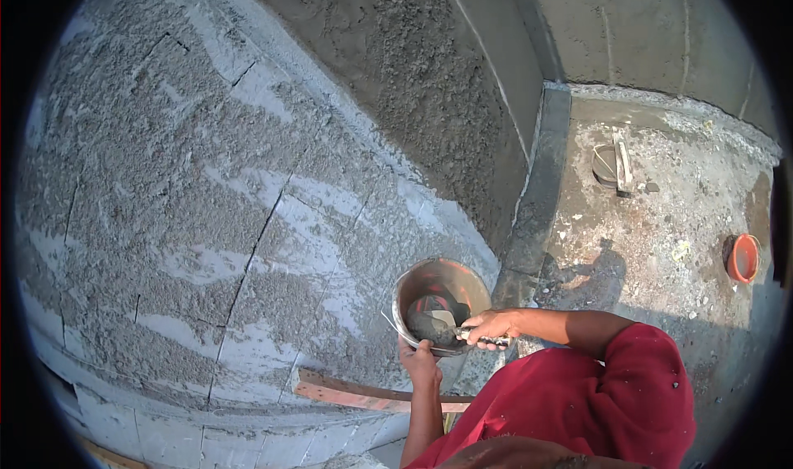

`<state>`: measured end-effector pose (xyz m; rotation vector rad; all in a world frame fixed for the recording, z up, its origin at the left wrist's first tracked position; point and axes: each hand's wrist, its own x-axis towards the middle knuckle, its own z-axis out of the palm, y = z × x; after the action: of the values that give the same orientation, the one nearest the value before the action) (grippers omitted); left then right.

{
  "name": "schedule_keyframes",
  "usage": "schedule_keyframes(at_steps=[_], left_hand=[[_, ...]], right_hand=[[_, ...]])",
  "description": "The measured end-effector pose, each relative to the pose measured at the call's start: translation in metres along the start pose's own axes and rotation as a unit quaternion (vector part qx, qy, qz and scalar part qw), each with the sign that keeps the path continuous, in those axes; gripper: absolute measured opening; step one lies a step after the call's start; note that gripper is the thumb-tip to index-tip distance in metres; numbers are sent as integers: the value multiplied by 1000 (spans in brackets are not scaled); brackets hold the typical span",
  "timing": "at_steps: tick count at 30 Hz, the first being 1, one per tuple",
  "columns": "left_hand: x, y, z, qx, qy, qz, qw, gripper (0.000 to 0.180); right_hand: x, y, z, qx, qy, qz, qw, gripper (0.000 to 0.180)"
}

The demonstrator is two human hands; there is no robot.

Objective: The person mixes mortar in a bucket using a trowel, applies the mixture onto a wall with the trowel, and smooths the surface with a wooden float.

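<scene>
My left hand (419, 363) grips the near rim of a round metal pan (410, 287) from below and holds it up against the plastered wall. Wet grey mortar (429, 327) lies in the pan. My right hand (487, 326) is closed on the handle of a trowel (450, 318), and the trowel's blade rests in the mortar inside the pan. My red sleeve (611, 395) fills the lower right.
A block wall (206, 221) with a rough grey mortar coat fills the left. A wooden plank (363, 395) lies along its base. On the concrete floor to the right sit an orange bowl (743, 258) and a round pan with a wooden float (615, 165).
</scene>
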<state>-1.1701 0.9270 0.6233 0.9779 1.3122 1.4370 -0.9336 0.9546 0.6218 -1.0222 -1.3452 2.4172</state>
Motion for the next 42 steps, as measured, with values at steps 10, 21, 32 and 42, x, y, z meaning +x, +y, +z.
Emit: schedule_keyframes(at_steps=[10, 21, 32, 42], left_hand=[[44, 39, -7, -166, 46, -142, 975, 61], [-48, 17, -86, -89, 167, -159, 969, 65], [-99, 32, -96, -139, 237, -129, 953, 77], [-68, 37, -57, -65, 171, -63, 981, 66]], right_hand=[[-128, -113, -28, 288, 95, -439, 846, 70], [-262, -250, -157, 81, 613, -752, 229, 61], [8, -292, -138, -282, 557, -438, 647, 61], [-17, -140, -20, -665, 141, -204, 705, 52]])
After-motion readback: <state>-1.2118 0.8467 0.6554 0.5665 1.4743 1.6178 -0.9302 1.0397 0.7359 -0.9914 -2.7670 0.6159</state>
